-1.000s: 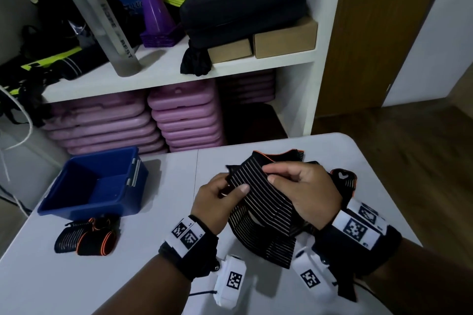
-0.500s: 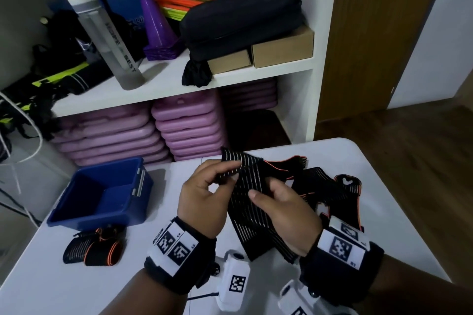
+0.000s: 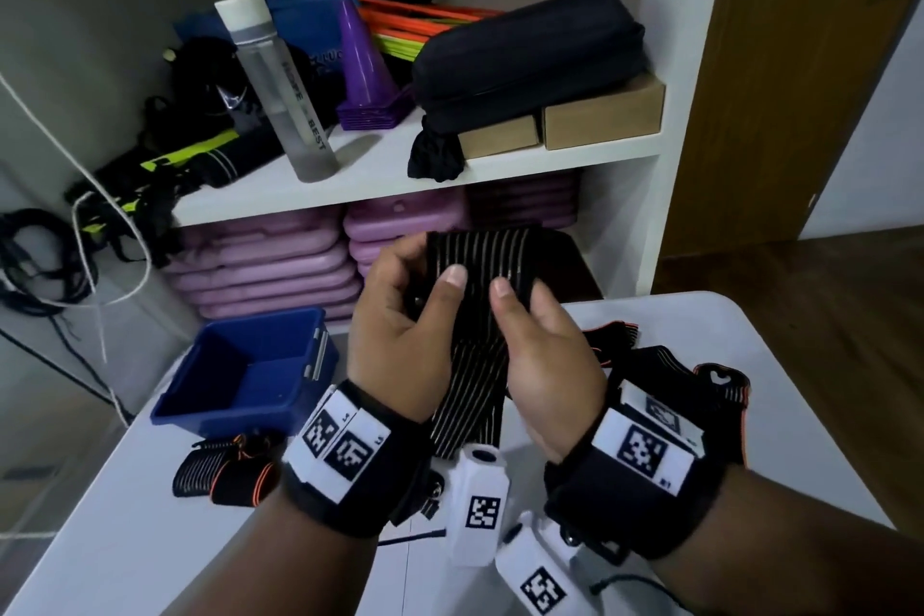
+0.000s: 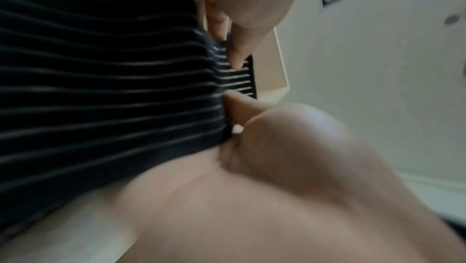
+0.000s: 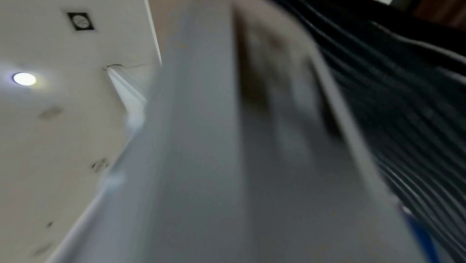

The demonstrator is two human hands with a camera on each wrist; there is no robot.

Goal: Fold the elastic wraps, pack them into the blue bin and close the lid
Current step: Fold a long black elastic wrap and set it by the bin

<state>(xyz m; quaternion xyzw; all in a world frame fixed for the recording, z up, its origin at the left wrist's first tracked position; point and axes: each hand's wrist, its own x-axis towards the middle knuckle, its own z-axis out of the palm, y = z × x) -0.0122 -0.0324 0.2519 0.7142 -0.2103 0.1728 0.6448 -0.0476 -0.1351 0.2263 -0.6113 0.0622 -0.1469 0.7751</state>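
Both hands hold a black elastic wrap with thin pale stripes (image 3: pixel 477 265) up above the white table (image 3: pixel 150 540). My left hand (image 3: pixel 400 315) grips its upper left part, thumb on the front. My right hand (image 3: pixel 540 340) pinches the upper right part. The wrap's tail hangs down between my wrists. In the left wrist view the striped wrap (image 4: pixel 100 92) fills the left side, pinched by my fingers (image 4: pixel 237 52). The right wrist view is blurred, with the wrap (image 5: pixel 390 88) at right. The blue bin (image 3: pixel 245 370) stands open at left. A folded wrap with orange edging (image 3: pixel 225 470) lies before it.
More black wrap with orange trim (image 3: pixel 700 375) lies on the table at right. A white shelf unit (image 3: pixel 375 170) behind the table carries a bottle (image 3: pixel 280 85), a purple cone (image 3: pixel 365 60), a dark pouch (image 3: pixel 530 50) and cardboard boxes. A wooden door (image 3: pixel 790 65) stands at right.
Both hands have lifted the striped wrap higher, away from the table, and my right hand has moved up to pinch its top beside the left hand.
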